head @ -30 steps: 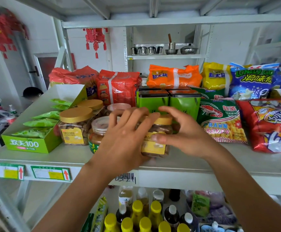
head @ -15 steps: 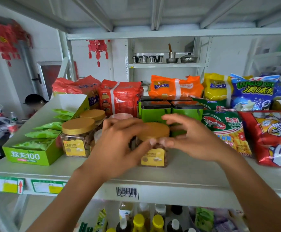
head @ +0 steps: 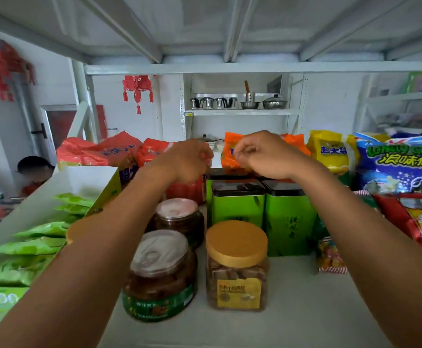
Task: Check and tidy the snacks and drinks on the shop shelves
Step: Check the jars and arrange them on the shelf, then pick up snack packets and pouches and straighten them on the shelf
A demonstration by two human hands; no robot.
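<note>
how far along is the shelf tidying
Looks done: the gold-lidded jar stands upright at the front of the shelf beside the pull-tab jar, no hand on it. In hand: the left hand and right hand reach to the back row, by the red packet and orange packet; whether they grip is unclear. Left: the red snack bag on the right lies slumped; other shelves are out of view.
</note>
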